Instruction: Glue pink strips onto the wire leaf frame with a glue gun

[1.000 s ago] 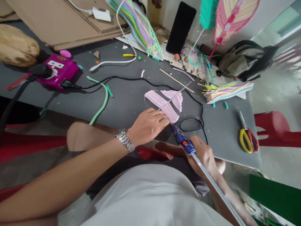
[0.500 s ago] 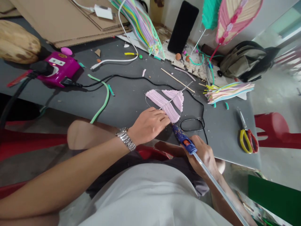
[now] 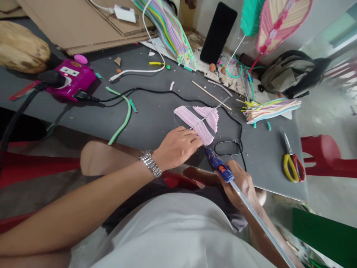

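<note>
A pale pink leaf shape point(image 3: 205, 132) made of pipe-cleaner strips lies on the table, with a thin wire frame and a wire stem across it. My left hand point(image 3: 178, 147), wearing a metal watch, grips its near edge with bent fingers; the fingertips are partly hidden. In my right hand point(image 3: 238, 182) is a blue glue gun point(image 3: 214, 160), its nozzle beside my left fingertips at the leaf's near corner. A long clear glue stick point(image 3: 259, 219) juts from the gun's back end. Just right of the nozzle stands the gun's black wire stand point(image 3: 228, 147).
A black cable point(image 3: 167, 91) runs from the purple power strip point(image 3: 69, 80) across the table. Scissors point(image 3: 291, 160) lie at the right edge. Pipe-cleaner bundles point(image 3: 270, 110), a phone point(image 3: 219, 33), a thin wooden stick point(image 3: 210, 95) and cardboard point(image 3: 83, 26) are farther back.
Both hands, the glue gun and the leaf stay in practically the same places. The whole view has shifted very slightly.
</note>
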A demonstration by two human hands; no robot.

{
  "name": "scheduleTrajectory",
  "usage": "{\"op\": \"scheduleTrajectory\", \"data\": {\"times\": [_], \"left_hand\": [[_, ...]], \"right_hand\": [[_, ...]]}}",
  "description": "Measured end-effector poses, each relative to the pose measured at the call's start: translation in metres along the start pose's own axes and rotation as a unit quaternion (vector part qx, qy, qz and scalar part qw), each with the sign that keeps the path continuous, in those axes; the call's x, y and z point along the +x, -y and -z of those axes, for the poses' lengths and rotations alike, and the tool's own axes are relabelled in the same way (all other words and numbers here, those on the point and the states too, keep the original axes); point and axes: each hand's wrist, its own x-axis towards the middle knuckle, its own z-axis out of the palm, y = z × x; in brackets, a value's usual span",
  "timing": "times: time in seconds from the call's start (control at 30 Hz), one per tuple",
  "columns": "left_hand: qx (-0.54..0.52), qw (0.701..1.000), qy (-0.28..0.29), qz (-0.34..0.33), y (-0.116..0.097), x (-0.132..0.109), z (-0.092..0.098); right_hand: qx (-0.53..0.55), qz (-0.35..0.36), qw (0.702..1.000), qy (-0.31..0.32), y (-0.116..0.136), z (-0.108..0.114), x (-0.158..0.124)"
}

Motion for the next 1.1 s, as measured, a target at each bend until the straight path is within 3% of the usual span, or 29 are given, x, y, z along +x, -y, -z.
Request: {"op": "scheduleTrajectory", "data": {"times": [1.1], "left_hand": [[-0.013, 1.000, 0.004, 0.006, -0.0001, -0.0010, 0.0006]], "right_hand": [[0.019, -0.008, 1.000, -0.005, 0.0003, 0.0013, -0.0062]]}}
